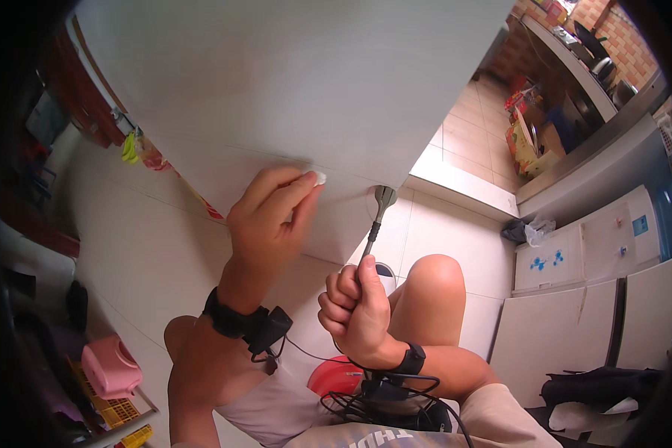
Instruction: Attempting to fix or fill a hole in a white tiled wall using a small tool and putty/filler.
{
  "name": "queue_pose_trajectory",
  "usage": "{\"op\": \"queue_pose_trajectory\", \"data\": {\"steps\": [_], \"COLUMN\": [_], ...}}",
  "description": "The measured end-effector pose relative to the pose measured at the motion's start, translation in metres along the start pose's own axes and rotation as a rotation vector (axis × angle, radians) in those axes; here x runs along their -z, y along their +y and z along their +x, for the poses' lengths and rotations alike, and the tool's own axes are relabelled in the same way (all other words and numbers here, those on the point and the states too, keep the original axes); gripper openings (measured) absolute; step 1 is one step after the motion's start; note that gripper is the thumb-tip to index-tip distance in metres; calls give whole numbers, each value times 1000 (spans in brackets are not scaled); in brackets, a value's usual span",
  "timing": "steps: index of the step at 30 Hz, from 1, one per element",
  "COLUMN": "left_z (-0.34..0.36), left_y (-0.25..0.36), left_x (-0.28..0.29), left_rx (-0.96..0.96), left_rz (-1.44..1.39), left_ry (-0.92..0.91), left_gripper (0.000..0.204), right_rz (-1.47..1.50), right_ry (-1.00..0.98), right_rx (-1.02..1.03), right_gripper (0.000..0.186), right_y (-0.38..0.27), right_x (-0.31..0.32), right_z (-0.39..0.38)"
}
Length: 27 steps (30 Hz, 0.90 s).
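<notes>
My left hand (269, 213) is raised close to a large pale panel (276, 82). Its thumb and fingertips pinch a small white piece (320, 178), whose kind I cannot make out. Lower and to the right, my right hand (360, 310) is wrapped in a fist around the slim handle of a grey tool (384, 197). That tool points upward, with a flared, flat head and a dark ribbed neck. Its head is in front of the panel's lower right corner; whether it touches the panel I cannot tell.
A red plastic container (338, 375) and looped black cables (396, 403) are by my lap. A pink plastic container (112, 368) stands at the lower left. White cabinets (560, 321) line the right side. A raised step (463, 183) leads to a kitchen with a cardboard box (549, 145).
</notes>
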<state>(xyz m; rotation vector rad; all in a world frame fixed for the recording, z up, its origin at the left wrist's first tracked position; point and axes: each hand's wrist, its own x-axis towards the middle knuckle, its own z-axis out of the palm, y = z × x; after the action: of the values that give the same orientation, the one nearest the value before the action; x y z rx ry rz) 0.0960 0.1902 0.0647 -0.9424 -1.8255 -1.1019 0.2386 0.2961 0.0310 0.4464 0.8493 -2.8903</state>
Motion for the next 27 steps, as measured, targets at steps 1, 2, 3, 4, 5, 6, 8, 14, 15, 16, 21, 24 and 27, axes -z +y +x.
{"op": "queue_pose_trajectory", "data": {"steps": [1,2,3,4,5,6,8,14,15,16,21,24,27], "left_z": [10,18,27,35,38,41,43,-11,-21,-32,-73,-67,-44], "left_y": [9,17,24,31,35,36,37,20,12,3,-38,-41,-32], "left_x": [-6,-11,-17,-22,-27,-29,-32,-33,-30,-28,-16,-7,5], "left_rx": [-53,-106,-113,-122,-131,-139,-157,-142,-144,-144,-66,-38,46], "left_rz": [-10,-21,-23,-30,-36,-29,11,132,147,146,157,124,107], "left_ry": [7,14,0,-12,-24,-37,-63,-363,-368,-385,-384,-349,-169], "left_gripper": [19,20,20,19,18,18,19,20,20,19,15,12,12], "right_rz": [32,53,49,45,58,62,81,185,188,193,75,49,-161], "right_ry": [-8,-11,-44,-76,-76,-95,-122,-41,-50,-55,-22,70,9], "right_rx": [2,5,18,31,33,39,40,24,16,13,-175,-182,-17], "right_gripper": [58,58,57,57,57,57,57,54,54,54,55,54,57], "right_y": [1,1,-1,-3,-5,-7,-12,-32,-30,-25,-2,-3,-17], "right_x": [-1,-4,-6,-6,-5,-5,-6,-2,-1,1,8,9,6], "right_z": [-3,-7,-12,-15,-18,-19,-21,-24,-24,-25,-20,-8,0]}}
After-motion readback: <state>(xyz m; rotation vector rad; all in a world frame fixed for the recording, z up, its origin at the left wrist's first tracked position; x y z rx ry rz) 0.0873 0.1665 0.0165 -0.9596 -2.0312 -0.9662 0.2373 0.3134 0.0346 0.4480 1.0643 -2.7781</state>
